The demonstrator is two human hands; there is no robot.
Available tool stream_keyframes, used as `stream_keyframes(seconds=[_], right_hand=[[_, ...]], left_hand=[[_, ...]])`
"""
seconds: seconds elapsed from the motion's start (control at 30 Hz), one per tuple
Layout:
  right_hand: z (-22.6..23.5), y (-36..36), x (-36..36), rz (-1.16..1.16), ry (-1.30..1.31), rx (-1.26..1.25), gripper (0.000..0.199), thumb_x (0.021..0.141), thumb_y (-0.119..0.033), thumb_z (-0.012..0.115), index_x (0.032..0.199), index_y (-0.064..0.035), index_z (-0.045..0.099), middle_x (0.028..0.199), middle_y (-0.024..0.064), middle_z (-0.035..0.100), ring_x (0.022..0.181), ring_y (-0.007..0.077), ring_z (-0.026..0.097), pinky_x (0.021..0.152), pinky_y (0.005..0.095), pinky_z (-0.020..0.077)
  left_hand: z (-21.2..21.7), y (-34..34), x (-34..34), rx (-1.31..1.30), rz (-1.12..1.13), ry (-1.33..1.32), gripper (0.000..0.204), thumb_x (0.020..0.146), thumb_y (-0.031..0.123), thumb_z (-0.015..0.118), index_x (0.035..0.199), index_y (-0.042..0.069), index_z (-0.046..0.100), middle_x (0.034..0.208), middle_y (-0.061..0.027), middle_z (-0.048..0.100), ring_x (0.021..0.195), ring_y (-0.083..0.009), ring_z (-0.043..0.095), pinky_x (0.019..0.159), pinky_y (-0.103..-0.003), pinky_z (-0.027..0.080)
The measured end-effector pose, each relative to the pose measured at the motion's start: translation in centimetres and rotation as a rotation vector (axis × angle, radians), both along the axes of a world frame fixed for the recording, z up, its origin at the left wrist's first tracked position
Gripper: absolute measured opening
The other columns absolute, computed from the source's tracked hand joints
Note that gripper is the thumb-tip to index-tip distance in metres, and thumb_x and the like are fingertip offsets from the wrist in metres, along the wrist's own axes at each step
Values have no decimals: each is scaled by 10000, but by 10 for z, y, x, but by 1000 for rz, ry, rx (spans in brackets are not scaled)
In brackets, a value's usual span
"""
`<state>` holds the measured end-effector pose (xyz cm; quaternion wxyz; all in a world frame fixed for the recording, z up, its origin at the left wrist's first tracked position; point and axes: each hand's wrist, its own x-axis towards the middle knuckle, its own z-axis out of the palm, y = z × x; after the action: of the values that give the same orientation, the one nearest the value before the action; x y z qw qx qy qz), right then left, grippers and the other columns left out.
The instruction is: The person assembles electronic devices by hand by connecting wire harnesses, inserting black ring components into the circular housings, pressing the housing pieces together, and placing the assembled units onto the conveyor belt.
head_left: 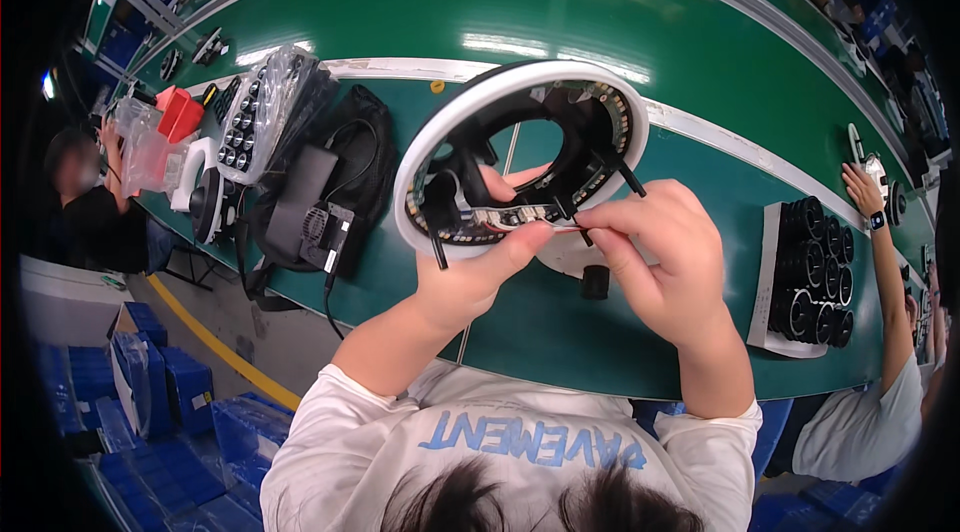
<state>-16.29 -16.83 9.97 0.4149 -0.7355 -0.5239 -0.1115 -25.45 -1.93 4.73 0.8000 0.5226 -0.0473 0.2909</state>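
At left, 1 plastic-wrapped tray of round black parts point(245, 127) lies beside a black bag point(368, 127), perhaps pushed aside for room. At centre, my left hand point(465, 272) grips the near rim of a white ring-shaped housing point(570, 72) above the green bench point(530, 332), its open side tilted toward me, apparently to expose the wiring. My right hand point(665, 257) pinches thin wires point(492, 219) between thumb and forefinger. At right, 1 white tray point(768, 272) keeps black cylindrical parts point(820, 272) in rows, seemingly within reach.
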Motion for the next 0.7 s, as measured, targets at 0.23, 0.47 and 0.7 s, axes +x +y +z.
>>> stream_keyframes(seconds=[0.23,0.47,0.7], right_hand=[[-8,1,3,-72,-20,-65,90,670,-114,651,755,-108,620,590,17,523,583,203,495,557,322,392],[-7,3,-5,-224,-233,-91,101,637,-132,678,722,-130,623,560,-4,505,578,180,495,522,307,379],[-19,8,-2,-147,-64,-4,112,656,-105,667,754,-111,614,606,6,554,591,197,503,534,305,390]], left_hand=[[-2,-1,5,-89,-43,36,423,714,-123,593,1082,7,431,990,-93,531,1058,-286,510,831,-344,478],[-1,-4,3,-133,11,76,417,704,-91,630,1062,4,437,994,-98,546,985,-226,554,819,-314,476],[-5,-5,3,-155,-72,161,382,699,-65,652,1012,25,452,937,-78,580,839,-112,568,732,-240,464]])
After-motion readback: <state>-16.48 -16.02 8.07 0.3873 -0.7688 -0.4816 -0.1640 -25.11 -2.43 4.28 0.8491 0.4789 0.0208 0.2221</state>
